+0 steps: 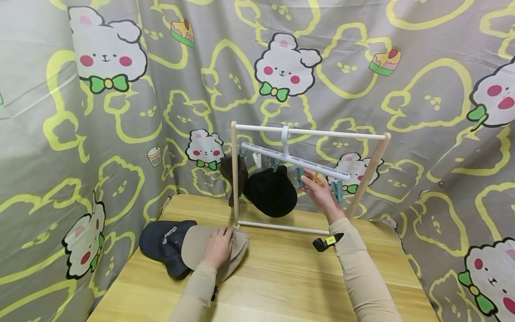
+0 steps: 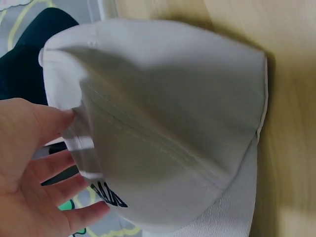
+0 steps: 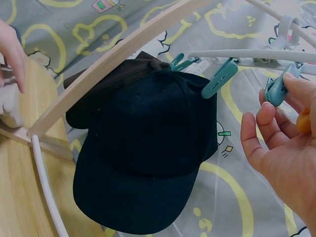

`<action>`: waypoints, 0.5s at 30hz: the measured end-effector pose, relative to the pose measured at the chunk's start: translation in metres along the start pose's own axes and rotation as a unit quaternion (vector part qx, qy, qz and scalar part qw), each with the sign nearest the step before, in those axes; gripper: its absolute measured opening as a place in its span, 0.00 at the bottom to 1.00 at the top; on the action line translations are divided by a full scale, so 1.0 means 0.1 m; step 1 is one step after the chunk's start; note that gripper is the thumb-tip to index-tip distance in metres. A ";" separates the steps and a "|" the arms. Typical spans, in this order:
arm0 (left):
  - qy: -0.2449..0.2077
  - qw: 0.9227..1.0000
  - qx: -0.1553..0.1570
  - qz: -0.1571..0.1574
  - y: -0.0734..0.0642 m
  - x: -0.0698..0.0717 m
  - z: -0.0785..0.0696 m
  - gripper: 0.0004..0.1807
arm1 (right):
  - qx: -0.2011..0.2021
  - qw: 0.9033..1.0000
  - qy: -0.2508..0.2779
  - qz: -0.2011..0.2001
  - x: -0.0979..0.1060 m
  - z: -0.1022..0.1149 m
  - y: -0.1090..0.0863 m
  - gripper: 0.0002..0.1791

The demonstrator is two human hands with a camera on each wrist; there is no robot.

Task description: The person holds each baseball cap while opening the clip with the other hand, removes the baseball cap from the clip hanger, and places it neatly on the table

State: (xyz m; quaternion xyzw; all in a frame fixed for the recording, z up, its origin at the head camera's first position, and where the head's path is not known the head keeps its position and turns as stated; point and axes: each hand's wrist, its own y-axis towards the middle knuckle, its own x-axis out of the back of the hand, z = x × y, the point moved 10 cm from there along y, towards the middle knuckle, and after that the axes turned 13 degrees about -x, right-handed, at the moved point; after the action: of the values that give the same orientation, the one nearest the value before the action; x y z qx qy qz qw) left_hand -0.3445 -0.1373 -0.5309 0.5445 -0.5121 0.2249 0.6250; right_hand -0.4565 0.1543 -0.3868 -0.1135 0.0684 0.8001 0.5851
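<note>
My left hand [image 1: 219,246] holds a beige cap [image 2: 163,98] on the table, thumb and fingers at its crown in the left wrist view. Dark lettering marks the cap's front. Raised to the pale blue clip hanger [image 1: 297,160], my right hand [image 1: 322,194] pinches a teal clothespin [image 3: 277,90] between thumb and fingers. A yellow clip [image 3: 304,121] shows beside that palm. Left of the right hand, a black cap [image 3: 143,133] hangs from the hanger by teal clips. Behind it hangs a dark brown cap [image 1: 226,170], partly hidden by the frame's post.
A wooden stand with a white top rod [image 1: 342,133] carries the hanger. The navy cap [image 1: 154,243] lies left of the beige one on the wooden table [image 1: 281,277]. Another teal clip [image 1: 339,191] hangs near the hanger's right end. Patterned curtains [image 1: 225,27] enclose the table.
</note>
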 end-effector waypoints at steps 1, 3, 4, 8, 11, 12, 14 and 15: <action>-0.001 1.000 0.002 0.003 -0.01 -0.01 -0.01 0.20 | 0.000 1.000 0.002 0.000 0.00 0.00 0.00 0.19; -0.008 1.000 0.008 0.013 -0.03 -0.04 -0.03 0.22 | 0.002 1.000 0.003 0.002 0.00 0.00 0.00 0.19; -0.012 1.000 0.011 0.017 -0.05 -0.06 -0.04 0.23 | 0.003 1.000 0.004 0.003 -0.01 0.00 0.00 0.19; -0.034 0.998 0.033 0.040 -0.08 -0.12 -0.05 0.28 | 0.009 1.000 0.008 0.006 -0.01 0.01 0.00 0.17; -0.053 0.996 0.046 0.052 -0.09 -0.16 -0.04 0.34 | 0.011 1.000 0.009 0.008 -0.02 0.01 0.00 0.14; -0.057 0.996 0.048 0.055 -0.09 -0.17 -0.04 0.35 | 0.012 1.000 0.009 0.009 -0.02 0.01 0.00 0.14; -0.060 0.995 0.049 0.060 -0.10 -0.19 -0.04 0.38 | 0.012 1.000 0.007 0.010 -0.02 0.01 -0.01 0.14; -0.058 0.995 0.047 0.062 -0.10 -0.20 -0.04 0.39 | 0.010 1.000 0.006 0.008 -0.02 0.00 -0.01 0.14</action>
State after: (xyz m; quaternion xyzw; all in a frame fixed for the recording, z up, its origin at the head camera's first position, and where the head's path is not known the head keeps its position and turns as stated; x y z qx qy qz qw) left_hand -0.3416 -0.1308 -0.5531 0.5528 -0.5694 0.2547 0.5526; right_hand -0.4554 0.1527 -0.3858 -0.1120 0.0812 0.8032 0.5794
